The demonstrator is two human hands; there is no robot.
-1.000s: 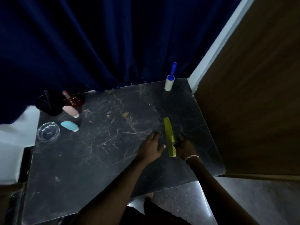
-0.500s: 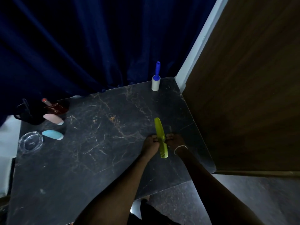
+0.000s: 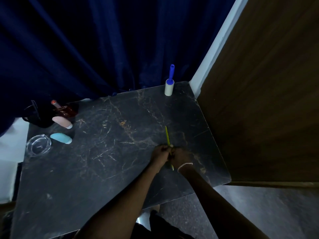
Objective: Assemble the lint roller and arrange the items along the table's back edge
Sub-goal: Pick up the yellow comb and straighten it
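The lint roller [image 3: 169, 85] stands upright at the table's back right corner, white roll down, blue handle up. A yellow-green comb [image 3: 167, 136] is turned on its edge above the dark marble table [image 3: 107, 152], its far end pointing toward the back. My left hand [image 3: 160, 153] and my right hand [image 3: 180, 156] both pinch the comb's middle, pressed close together near the table's right side. The comb's near tip shows below my right hand.
At the back left lie a dark red bottle [image 3: 64, 110], a pink tube [image 3: 62, 122], a light blue tube [image 3: 61, 138], a glass ashtray [image 3: 38, 146] and a black object [image 3: 37, 116]. A blue curtain hangs behind; a brown wooden panel [image 3: 259, 100] borders the right.
The comb lay flat on the table; both hands closed on it and turned it up onto its edge. The view shifted slightly.
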